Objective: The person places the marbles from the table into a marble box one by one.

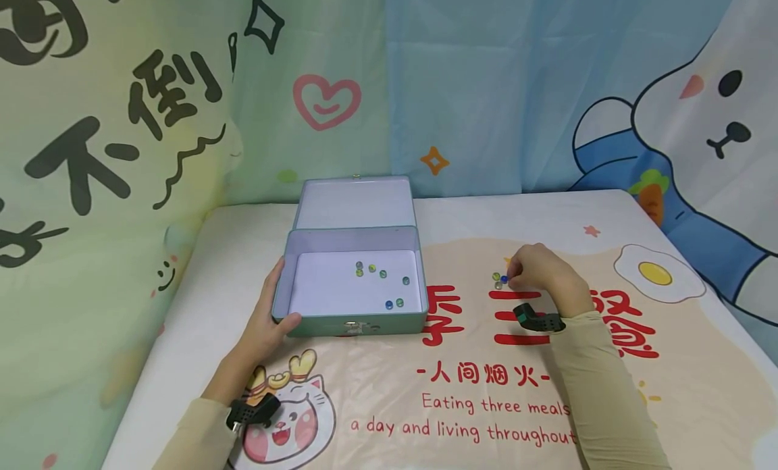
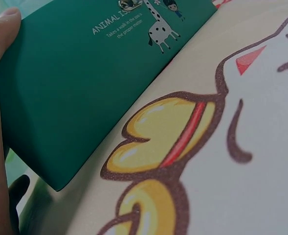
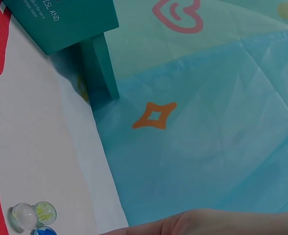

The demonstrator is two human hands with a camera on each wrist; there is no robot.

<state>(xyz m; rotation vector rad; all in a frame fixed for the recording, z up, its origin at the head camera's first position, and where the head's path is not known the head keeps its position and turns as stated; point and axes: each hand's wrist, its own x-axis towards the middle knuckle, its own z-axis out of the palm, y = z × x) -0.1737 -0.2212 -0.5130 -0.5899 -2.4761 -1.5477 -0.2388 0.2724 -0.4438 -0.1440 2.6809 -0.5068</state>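
Observation:
My left hand grips the front left corner of an open green tin box, its thumb at the front rim and fingers along the left side. Several glass marbles, clear, yellowish and blue, lie on the box's white floor. To the right of the box, my right hand reaches down to the table, fingers bent. A blue marble lies right at its fingers, beside a yellow-green marble and a clear marble. The right fingertips are hidden, and I cannot tell whether they pinch a marble.
The box's hinged lid stands raised at the back. A printed tablecloth with red lettering covers the table. Behind it hangs a cartoon curtain. Dark wrist cameras are strapped to both wrists.

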